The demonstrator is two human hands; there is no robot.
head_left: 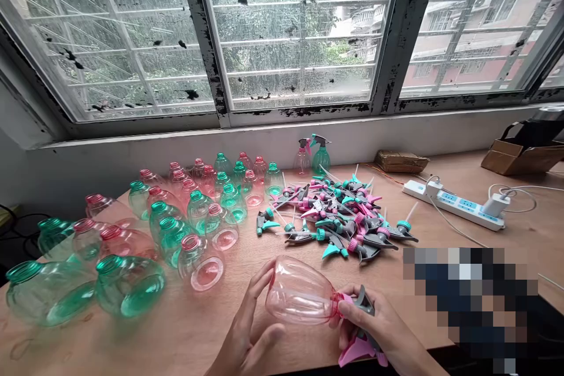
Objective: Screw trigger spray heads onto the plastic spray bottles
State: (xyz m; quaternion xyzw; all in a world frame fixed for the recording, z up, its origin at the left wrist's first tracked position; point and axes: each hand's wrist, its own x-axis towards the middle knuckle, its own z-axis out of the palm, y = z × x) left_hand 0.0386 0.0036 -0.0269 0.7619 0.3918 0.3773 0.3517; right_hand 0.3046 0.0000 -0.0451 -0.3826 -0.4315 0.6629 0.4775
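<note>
A clear pink bottle [302,292] lies on its side in the air over the table's front edge, its base to the left and its neck to the right. A pink and grey trigger spray head [362,348] is at the bottle's neck, and my right hand [368,317] is closed around it there. Whether the thread is fully engaged is hidden by the fingers. At the bottle's base, my left hand [253,323] has its fingers stretched out against the plastic, the thumb held apart below.
Several green bottles [130,288] and pink bottles [201,264] stand at left. A heap of loose spray heads [339,211] lies behind my hands. Two assembled spray bottles [321,158] stand by the wall. A power strip [453,204], a small carton [402,161] and a blurred-out area are at right.
</note>
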